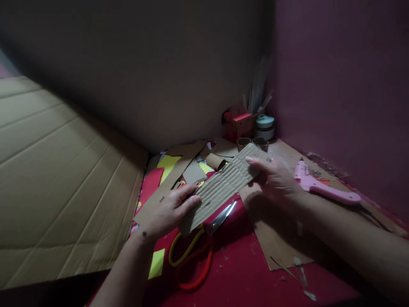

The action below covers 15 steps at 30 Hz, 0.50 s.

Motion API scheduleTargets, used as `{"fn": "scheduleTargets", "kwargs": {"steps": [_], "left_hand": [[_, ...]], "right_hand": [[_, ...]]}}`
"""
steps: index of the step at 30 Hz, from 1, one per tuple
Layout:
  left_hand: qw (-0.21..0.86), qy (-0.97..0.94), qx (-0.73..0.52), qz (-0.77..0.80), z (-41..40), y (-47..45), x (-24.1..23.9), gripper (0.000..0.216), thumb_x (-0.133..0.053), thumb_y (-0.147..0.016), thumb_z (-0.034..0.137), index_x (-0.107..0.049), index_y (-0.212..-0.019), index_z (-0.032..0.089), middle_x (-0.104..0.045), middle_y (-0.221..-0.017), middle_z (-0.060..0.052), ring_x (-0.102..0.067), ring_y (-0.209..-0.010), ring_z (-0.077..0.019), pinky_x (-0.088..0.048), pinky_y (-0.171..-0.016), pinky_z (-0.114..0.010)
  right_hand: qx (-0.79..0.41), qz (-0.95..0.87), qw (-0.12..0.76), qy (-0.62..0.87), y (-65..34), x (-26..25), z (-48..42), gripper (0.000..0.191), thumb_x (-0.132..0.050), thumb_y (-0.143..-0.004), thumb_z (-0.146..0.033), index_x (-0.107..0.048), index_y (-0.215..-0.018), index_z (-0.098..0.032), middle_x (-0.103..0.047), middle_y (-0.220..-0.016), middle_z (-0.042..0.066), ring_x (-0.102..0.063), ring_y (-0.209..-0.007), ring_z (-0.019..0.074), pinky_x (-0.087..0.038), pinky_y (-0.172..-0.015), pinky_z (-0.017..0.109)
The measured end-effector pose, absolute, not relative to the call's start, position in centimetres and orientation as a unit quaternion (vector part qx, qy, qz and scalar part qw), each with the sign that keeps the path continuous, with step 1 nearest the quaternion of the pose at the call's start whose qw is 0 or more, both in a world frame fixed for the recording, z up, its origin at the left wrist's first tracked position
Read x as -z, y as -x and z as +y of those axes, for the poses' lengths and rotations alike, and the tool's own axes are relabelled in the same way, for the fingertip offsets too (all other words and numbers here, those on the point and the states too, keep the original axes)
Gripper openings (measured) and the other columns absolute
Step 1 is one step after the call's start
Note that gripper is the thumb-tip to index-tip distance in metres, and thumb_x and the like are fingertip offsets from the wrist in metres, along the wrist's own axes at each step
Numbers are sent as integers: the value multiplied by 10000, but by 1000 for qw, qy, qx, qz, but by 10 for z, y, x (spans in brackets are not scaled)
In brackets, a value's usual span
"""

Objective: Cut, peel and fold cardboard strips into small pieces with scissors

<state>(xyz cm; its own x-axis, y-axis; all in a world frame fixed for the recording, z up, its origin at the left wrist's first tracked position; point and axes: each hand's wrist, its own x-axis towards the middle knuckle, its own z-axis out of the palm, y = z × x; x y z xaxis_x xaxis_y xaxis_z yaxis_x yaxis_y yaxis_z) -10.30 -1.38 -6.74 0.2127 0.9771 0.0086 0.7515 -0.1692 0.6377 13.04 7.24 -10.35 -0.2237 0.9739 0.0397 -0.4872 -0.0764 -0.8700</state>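
A strip of corrugated cardboard [223,183] is held slantwise above the red table, its ridged face turned up. My left hand [174,209] grips its lower left end, thumb on top. At the upper right end, my right hand [275,177] pinches the strip between thumb and fingers. Below the strip lie scissors [193,256] with one yellow and one red handle loop, their blades partly opened and pointing up right. A flat brown cardboard sheet [271,238] rests under my right forearm.
A pink glue gun [326,189] lies at the right. Cardboard scraps [188,160] and a cardboard tube [215,162] are piled behind the strip. A turquoise-lidded container [264,126] stands in the back corner. A large cardboard panel [64,183] leans at the left.
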Motion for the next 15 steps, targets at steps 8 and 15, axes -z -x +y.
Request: {"fn": "scheduleTargets", "kwargs": {"steps": [8, 15], "left_hand": [[235, -767, -101, 589, -28, 122, 62, 304, -437, -910, 420, -620, -990, 191, -634, -889, -27, -553, -798, -171, -405, -674, -266], [252, -810, -32, 528, -34, 103, 52, 241, -462, -915, 327, -601, -801, 166, -543, -693, 10, -458, -635, -119, -331, -579, -246]], "right_hand": [[-308, -816, 358, 334, -157, 75, 77, 316, -669, -756, -352, -669, -1034, -202, -675, -948, 86, -613, -863, 232, -468, -738, 352], [-301, -911, -7, 281, -147, 73, 53, 248, -590, -823, -410, -673, -760, -185, -602, -641, 18, -542, -606, 161, -352, -530, 252]]}}
